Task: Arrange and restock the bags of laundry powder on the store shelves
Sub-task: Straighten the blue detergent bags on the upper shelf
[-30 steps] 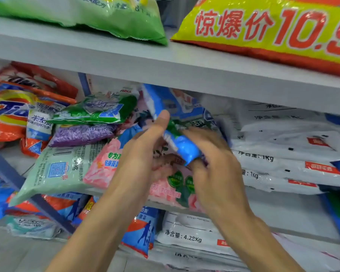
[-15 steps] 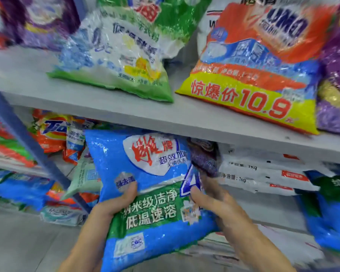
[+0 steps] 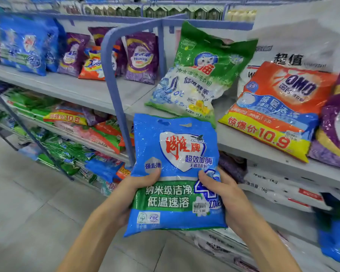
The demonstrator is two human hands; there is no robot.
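Both the left hand and the right hand grip a blue bag of laundry powder by its sides, upright in the air before a grey shelf. On that shelf a green bag and an orange bag lean back beside a blue upright post. Lower shelves hold flat-stacked bags above a pale tiled floor.

Floor: grey tiles with thin seams, filling the lower left of your view.
Cartons: a row of small gable-topped packs, greenish, along the far top of your view; print too blurred to read.
Yellow packs: pale, just right of the cartons, blurred.
Blue rail: a curved tube standing upright, left of centre.
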